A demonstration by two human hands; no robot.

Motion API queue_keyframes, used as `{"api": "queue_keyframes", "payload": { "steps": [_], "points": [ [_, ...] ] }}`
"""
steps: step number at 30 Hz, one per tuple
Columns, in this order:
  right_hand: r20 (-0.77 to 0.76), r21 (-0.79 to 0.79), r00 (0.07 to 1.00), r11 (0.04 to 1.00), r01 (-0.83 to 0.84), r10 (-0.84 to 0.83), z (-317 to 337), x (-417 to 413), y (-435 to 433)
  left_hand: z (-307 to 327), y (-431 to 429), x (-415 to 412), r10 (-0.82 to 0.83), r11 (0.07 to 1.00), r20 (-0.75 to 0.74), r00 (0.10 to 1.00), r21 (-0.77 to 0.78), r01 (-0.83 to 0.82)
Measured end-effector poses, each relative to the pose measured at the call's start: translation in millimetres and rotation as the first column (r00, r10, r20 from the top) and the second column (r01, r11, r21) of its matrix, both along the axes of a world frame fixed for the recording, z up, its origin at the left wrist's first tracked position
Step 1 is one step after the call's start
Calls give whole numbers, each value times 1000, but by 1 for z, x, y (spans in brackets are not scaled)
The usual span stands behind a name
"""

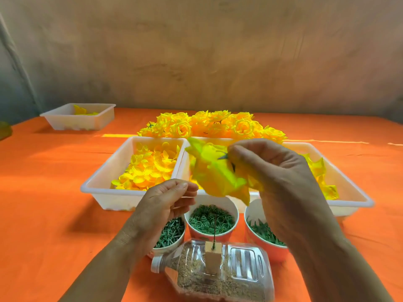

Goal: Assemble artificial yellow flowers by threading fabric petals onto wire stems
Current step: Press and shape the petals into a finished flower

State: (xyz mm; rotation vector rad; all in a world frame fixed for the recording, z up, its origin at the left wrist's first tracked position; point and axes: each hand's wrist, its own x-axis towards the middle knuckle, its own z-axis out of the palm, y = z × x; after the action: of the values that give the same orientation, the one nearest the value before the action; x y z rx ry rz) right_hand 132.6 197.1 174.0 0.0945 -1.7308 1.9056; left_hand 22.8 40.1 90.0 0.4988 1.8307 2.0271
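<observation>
Petals point(218, 171) pinched in raised right hand point(272, 168) (left hand point(165, 201) curled).

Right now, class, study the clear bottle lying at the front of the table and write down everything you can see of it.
The clear plastic bottle lies on its side on the orange table, white cap pointing left, in front of three cups. Its lower part holds sandy grain. A pale wooden block stands up through its top side, and a thin wire rises upright from the block. Neither the left hand nor the right hand touches it.
</observation>
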Motion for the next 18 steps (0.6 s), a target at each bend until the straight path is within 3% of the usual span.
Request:
{"api": "queue_keyframes", "payload": {
  "steps": [4, 8, 11, 18],
  "points": [
    [52, -376, 988, 919, -115, 145, 1, -25, 16, 5, -1, -2, -8, 1000, 66, 998, 19, 7],
    [136, -607, 939, 775, -173, 315, -19, -37, 19, 16, 7, -3, -78, 995, 79, 994, 75, 72],
    [151, -702, 910, 690, -178, 387, -32, -42, 17, 27, 16, 0, -157, 980, 110, 981, 142, 141],
    [141, -775, 875, 602, -193, 462, -52, -56, 19, 49, 27, 10, -272, 940, 65, 960, 232, 250]
  ]
}}
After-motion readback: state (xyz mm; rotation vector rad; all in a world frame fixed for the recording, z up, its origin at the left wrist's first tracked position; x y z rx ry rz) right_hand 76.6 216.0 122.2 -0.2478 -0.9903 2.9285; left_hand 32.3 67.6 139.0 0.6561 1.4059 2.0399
